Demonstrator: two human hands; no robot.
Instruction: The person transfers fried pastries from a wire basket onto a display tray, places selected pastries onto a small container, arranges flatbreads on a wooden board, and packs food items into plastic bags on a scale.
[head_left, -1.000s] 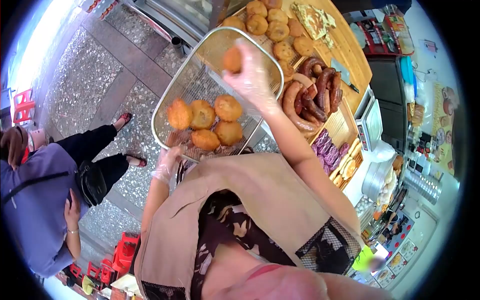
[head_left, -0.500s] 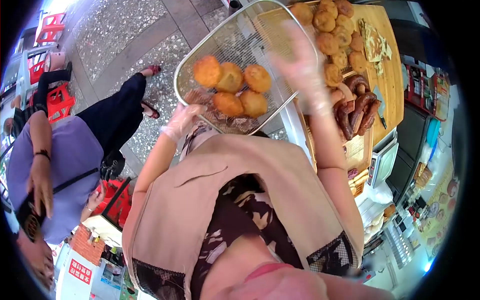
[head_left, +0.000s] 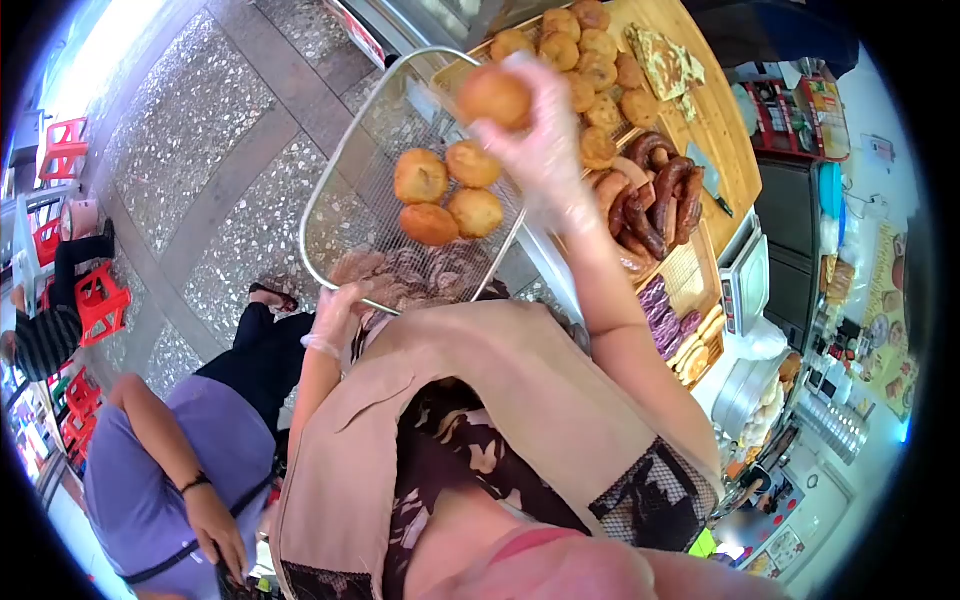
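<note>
My left hand [head_left: 338,312], in a clear plastic glove, is closed on the near rim of a wire mesh basket [head_left: 355,180]. Several golden fried round cakes [head_left: 473,212] lie together on the mesh. Over the basket's right side, my gloved right hand [head_left: 545,135] grips another fried cake [head_left: 494,98] between thumb and fingers, lifted above the rest. More round fried cakes [head_left: 597,70] are piled on the wooden counter, just beyond that hand.
Brown sausages [head_left: 660,205], a knife [head_left: 712,185] and flatbread pieces [head_left: 665,70] rest on the wooden counter [head_left: 735,140]. A scale [head_left: 745,285] stands beside it. At the left is a person in a purple top [head_left: 190,440]; red stools [head_left: 100,300] stand farther off.
My right hand, blurred over the basket's far right before, now holds up a fried cake. Fewer cakes lie in the basket. The view has shifted, and the purple-clad person appears lower.
</note>
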